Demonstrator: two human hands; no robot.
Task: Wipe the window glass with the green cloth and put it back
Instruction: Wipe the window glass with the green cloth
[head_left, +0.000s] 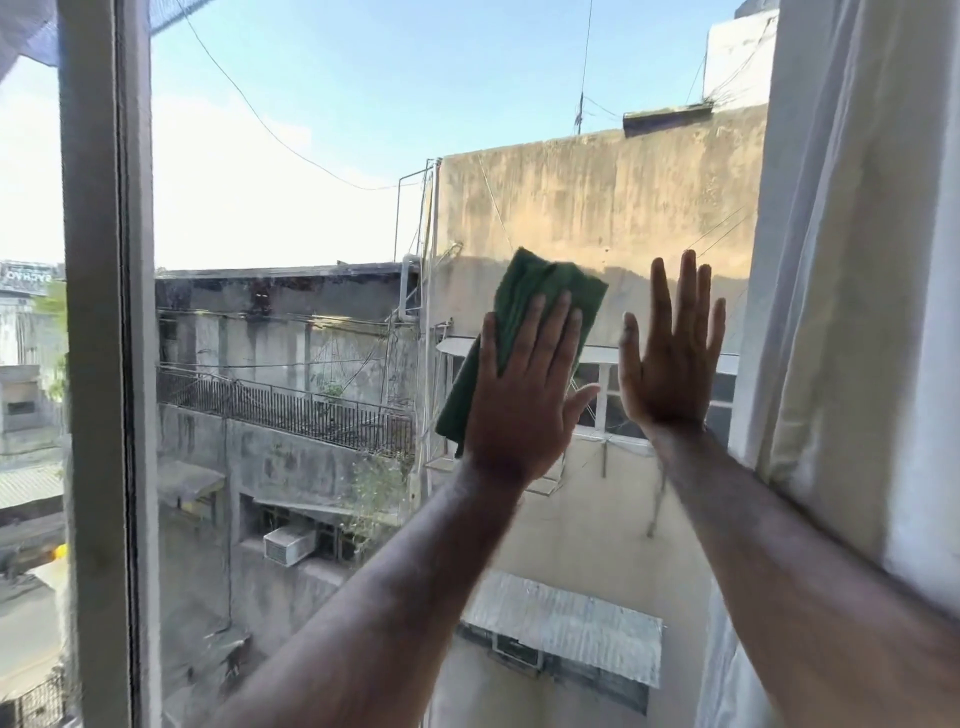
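Green cloth (524, 332): folded, pressed flat on the window glass (291, 218) under my left palm, right of the pane's centre, its upper corner and lower edge showing past my hand
Left hand (524, 400): fully spread, fingers straight; it pins the cloth to the pane, not gripping it
Right hand (670, 358): spread flat, empty, resting on the glass just beside the cloth
Window glass: streaks and dull patches visible across the middle and lower left; the upper part shows no clear wipe marks that I can tell
Frame (98, 364): upright bar at the left, well apart from the cloth
Curtain (852, 312): hangs at the right, against my right forearm
Progress: I judge the wiping under way and unfinished; most of the pane remains, and the cloth is not yet put back
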